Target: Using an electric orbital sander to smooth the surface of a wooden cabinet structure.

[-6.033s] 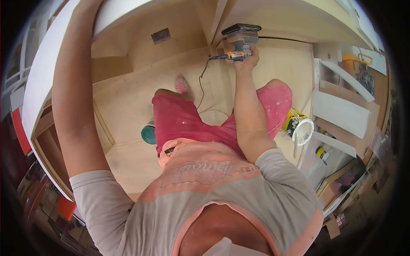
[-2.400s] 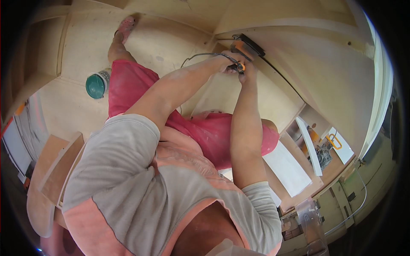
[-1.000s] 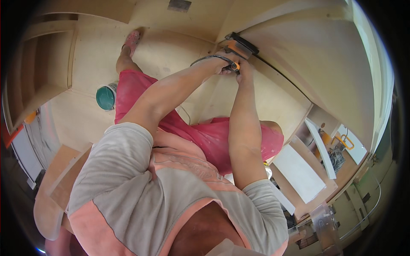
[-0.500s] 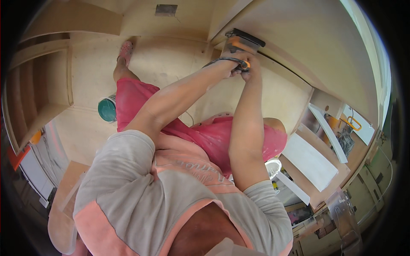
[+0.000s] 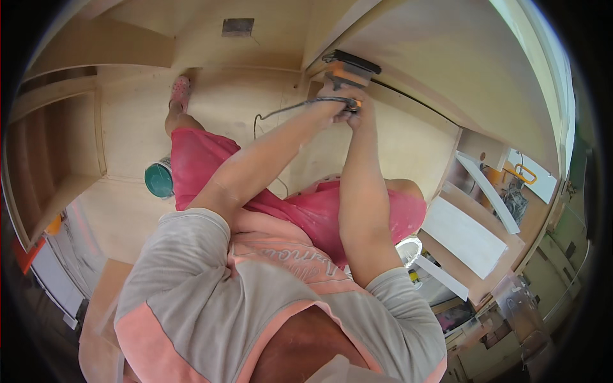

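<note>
Left hand (image 5: 334, 92) brought over to right hand (image 5: 364, 112), both gripping orange sander (image 5: 348, 75), flat black base (image 5: 357, 61)

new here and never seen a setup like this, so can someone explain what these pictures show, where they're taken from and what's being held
There is no machine arm here: you are looking at a person's own two bare hands. A wide fisheye camera worn on the head looks down, which is why straight edges bend and the shirt fills the lower part. The picture isn't mirrored, so its left is the person's left.

The left hand and right hand together hold what looks like a sander, close to a pale wooden panel; whether it touches is hard to tell. Its cord runs across the left wrist.

By the left leg is a green tub; to the right are a white-rimmed pot and a white board.
</note>
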The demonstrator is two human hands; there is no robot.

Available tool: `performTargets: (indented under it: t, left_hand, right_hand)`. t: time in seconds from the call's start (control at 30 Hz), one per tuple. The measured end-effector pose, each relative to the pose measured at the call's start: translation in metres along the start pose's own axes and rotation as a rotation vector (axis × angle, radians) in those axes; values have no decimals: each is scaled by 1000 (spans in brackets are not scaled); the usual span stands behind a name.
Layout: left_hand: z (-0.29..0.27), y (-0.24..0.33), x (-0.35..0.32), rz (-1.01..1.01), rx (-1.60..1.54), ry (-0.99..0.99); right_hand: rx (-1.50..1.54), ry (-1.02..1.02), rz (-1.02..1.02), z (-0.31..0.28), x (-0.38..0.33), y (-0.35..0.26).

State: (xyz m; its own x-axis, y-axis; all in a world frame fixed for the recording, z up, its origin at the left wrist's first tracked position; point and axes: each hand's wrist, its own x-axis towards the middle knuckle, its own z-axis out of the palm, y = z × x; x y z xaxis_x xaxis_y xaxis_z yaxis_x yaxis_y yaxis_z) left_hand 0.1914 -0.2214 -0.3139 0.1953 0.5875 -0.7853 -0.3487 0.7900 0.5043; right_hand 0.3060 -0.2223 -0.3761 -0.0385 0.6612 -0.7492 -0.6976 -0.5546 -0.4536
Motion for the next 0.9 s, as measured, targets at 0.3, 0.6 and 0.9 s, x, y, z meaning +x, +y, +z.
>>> performTargets:
  t: [0.3,0.6,0.9]
  left_hand:
    - [8,-8,3,91,19,-42]
    - [-26,-18,37,-39,54,-89]
    - [-15,15,2,-12,266,-164]
  right_hand:
    - [-101,-17,51,-10,-2,-14]
    - [-231,119,-13,-3,19,15]
    - [-174,63,-92,10,5,3]
